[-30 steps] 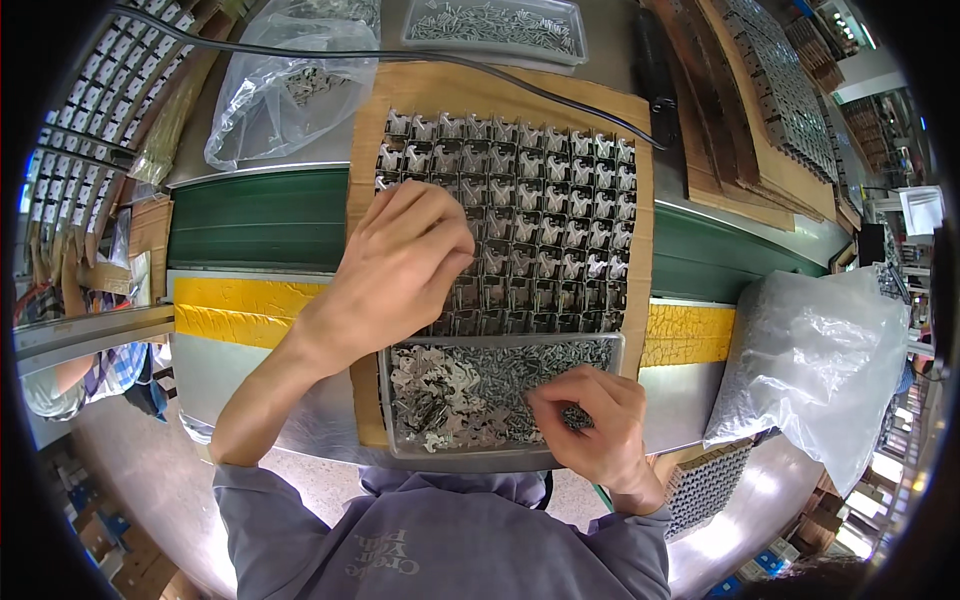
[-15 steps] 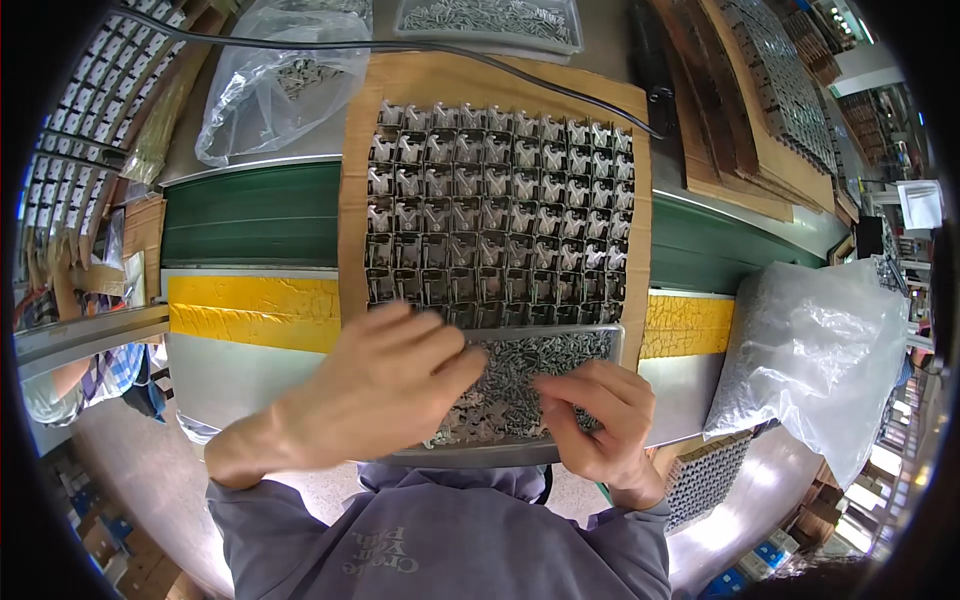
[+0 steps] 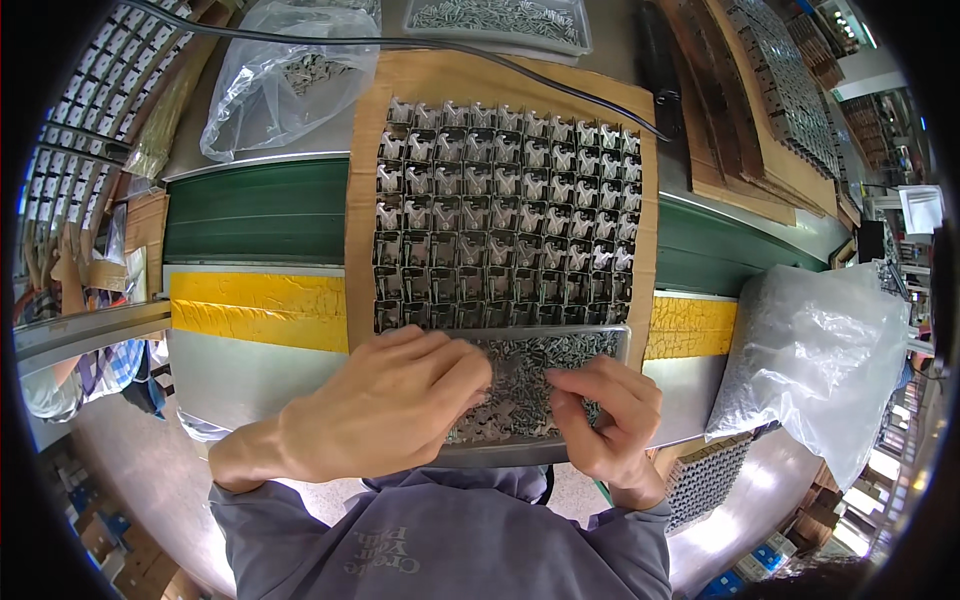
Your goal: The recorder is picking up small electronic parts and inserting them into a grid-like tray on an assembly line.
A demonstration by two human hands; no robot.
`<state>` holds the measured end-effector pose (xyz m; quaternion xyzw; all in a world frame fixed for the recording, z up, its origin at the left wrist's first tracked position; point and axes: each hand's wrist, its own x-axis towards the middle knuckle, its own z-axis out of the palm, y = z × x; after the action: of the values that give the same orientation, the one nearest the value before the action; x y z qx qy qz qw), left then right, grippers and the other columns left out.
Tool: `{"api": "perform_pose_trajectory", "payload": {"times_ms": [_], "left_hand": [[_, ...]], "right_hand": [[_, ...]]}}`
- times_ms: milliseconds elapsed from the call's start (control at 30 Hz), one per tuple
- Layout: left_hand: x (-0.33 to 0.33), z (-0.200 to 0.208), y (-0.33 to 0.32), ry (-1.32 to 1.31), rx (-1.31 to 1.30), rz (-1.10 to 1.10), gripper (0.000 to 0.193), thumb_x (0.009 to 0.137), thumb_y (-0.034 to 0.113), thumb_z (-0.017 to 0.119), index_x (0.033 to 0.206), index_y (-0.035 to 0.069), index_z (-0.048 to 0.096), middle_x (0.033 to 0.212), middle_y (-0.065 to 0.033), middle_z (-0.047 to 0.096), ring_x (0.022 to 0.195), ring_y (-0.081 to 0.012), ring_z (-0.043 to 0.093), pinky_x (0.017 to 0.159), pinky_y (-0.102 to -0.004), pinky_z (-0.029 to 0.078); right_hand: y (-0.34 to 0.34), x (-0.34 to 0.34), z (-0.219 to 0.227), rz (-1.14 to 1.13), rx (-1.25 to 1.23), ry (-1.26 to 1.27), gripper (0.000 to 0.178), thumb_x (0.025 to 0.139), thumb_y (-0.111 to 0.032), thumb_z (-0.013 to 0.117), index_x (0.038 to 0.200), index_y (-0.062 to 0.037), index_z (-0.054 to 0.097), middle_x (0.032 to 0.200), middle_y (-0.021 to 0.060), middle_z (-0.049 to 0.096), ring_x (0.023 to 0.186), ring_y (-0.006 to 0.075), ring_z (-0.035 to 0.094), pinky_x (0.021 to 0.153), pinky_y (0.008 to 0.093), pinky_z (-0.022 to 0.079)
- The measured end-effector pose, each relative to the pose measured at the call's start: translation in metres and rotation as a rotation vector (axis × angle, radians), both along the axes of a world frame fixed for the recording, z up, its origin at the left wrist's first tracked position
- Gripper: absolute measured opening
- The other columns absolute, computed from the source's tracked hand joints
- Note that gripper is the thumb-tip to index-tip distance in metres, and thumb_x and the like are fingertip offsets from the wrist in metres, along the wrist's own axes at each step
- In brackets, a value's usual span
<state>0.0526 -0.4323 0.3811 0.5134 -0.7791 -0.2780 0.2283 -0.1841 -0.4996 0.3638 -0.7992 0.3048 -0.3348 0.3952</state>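
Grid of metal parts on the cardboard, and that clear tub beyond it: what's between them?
In the head view, a cardboard strip separates the metal grid from the far tub, with a black cable crossing there.

- The left hand was turned back-up, its fingers bent and bunched, tips angled toward the right hand.
- The left forearm reached in from the lower left, bare above a grey sleeve.
- The right hand stood apart from the left, fingers curled, thumb and forefinger tips near each other.
- The right wrist rose steeply from its sleeve.
- Whether either grip was filled could not be told.
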Motion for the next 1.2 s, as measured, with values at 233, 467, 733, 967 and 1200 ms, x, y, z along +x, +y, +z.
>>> {"api": "perform_pose_trajectory", "payload": {"times_ms": [233, 467, 733, 967, 1200], "left_hand": [[-0.011, 0.001, -0.003, 0.164, -0.048, 0.027, 0.019, 0.083, -0.001, 0.073, 0.096, 0.004, 0.060, 0.086, -0.0073, 0.064, 0.074, -0.0282, 0.065, 0.069, -0.0406, 0.051], [-0.019, -0.005, -0.008, 0.141, -0.161, 0.064, 0.022, 0.078, -0.001, 0.076, 0.095, 0.004, 0.064, 0.088, -0.0066, 0.063, 0.073, -0.0267, 0.064, 0.065, -0.0375, 0.051], [-0.039, -0.016, -0.005, -0.155, -0.149, 0.131, 0.021, 0.078, 0.009, 0.077, 0.096, 0.007, 0.067, 0.084, -0.0030, 0.058, 0.071, -0.0215, 0.064, 0.061, -0.0345, 0.053], [-0.031, -0.009, -0.008, -0.185, -0.140, 0.013, 0.021, 0.080, 0.011, 0.078, 0.091, 0.007, 0.062, 0.084, -0.0021, 0.062, 0.072, -0.0217, 0.066, 0.061, -0.0339, 0.053], [-0.030, 0.004, -0.004, 0.362, 0.307, 0.090, 0.018, 0.087, 0.006, 0.077, 0.090, 0.004, 0.059, 0.080, -0.0072, 0.070, 0.067, -0.0201, 0.069, 0.055, -0.0317, 0.051]], "right_hand": [[0.006, 0.007, -0.004, 0.127, -0.019, -0.086, 0.034, 0.067, 0.012, 0.067, 0.101, 0.0096, 0.069, 0.067, 0.0119, 0.065, 0.052, 0.0214, 0.061, 0.048, 0.0319, 0.046], [0.005, 0.005, -0.008, 0.171, -0.043, -0.188, 0.042, 0.067, 0.013, 0.068, 0.109, 0.0093, 0.067, 0.069, 0.0125, 0.067, 0.054, 0.0218, 0.062, 0.049, 0.0326, 0.048], [0.002, -0.019, -0.003, -0.046, 0.094, -0.151, 0.044, 0.072, 0.013, 0.064, 0.116, 0.0098, 0.064, 0.073, 0.0122, 0.069, 0.062, 0.0170, 0.064, 0.064, 0.0282, 0.051], [-0.002, -0.014, -0.005, 0.002, -0.018, -0.171, 0.044, 0.070, 0.014, 0.068, 0.113, 0.0094, 0.068, 0.069, 0.0111, 0.066, 0.053, 0.0207, 0.062, 0.049, 0.0303, 0.048], [0.001, -0.001, -0.010, 0.103, -0.001, -0.224, 0.043, 0.070, 0.013, 0.068, 0.112, 0.0086, 0.068, 0.068, 0.0098, 0.064, 0.050, 0.0201, 0.058, 0.045, 0.0330, 0.044]]}}
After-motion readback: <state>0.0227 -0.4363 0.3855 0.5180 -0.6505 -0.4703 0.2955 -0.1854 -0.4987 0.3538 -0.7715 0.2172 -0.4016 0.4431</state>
